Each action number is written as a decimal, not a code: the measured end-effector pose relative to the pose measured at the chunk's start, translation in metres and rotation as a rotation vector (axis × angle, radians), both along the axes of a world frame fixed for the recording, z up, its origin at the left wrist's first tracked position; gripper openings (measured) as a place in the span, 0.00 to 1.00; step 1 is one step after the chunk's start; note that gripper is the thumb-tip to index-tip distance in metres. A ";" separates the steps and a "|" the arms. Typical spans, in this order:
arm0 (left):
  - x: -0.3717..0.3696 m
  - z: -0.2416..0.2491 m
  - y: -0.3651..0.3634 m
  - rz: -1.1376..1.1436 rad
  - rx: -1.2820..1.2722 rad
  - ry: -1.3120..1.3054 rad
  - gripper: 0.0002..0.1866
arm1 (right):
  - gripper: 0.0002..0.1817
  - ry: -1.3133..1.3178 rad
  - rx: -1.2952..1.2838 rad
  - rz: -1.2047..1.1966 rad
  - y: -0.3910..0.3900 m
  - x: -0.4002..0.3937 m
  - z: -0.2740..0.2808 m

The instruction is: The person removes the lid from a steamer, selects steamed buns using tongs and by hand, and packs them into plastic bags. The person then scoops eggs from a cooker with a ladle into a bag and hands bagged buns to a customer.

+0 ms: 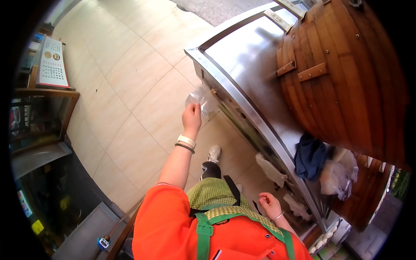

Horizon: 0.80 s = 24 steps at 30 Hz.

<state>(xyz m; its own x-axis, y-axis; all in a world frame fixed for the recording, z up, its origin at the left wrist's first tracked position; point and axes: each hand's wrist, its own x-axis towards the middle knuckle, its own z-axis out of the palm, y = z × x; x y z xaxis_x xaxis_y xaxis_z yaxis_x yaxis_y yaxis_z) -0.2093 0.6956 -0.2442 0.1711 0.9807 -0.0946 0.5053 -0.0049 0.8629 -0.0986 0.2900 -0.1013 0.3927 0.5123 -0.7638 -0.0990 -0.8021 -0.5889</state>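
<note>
My left hand (192,117), its arm stretched forward, is closed on a clear plastic bag (203,100). The bag spreads beyond my fingers and overlaps the edge of the metal counter (242,93), near a small fitting on its side. A pale watch and a dark band circle that wrist. Lower down, my right hand (271,205) hangs beside my apron (212,193), its fingers loosely bent and slightly apart, with nothing seen in them. White plastic bags (271,170) hang along the counter's side, close to this hand.
A large wooden steamer barrel (342,78) stands on the counter. A dark blue cloth (310,157) and a filled clear bag (339,173) lie by its base. On the left are a glass-fronted cabinet (41,119) and a printed menu board (53,63). Tiled floor (134,82) lies between.
</note>
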 end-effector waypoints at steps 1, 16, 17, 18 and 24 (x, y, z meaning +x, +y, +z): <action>-0.004 -0.009 0.000 -0.017 0.017 0.055 0.14 | 0.11 -0.029 0.022 0.012 0.001 -0.001 -0.005; -0.016 0.034 0.005 -0.028 -0.815 -0.560 0.11 | 0.17 -0.424 0.504 0.259 0.312 -0.007 -0.108; -0.018 0.037 0.003 -0.019 -0.812 -0.560 0.11 | 0.17 -0.419 0.507 0.266 0.314 -0.009 -0.111; -0.019 0.040 -0.002 -0.037 -0.735 -0.442 0.11 | 0.17 -0.292 0.406 0.197 0.311 -0.011 -0.113; -0.034 0.015 -0.042 -0.257 -0.756 -0.535 0.15 | 0.18 -0.227 0.308 0.183 0.295 -0.025 -0.127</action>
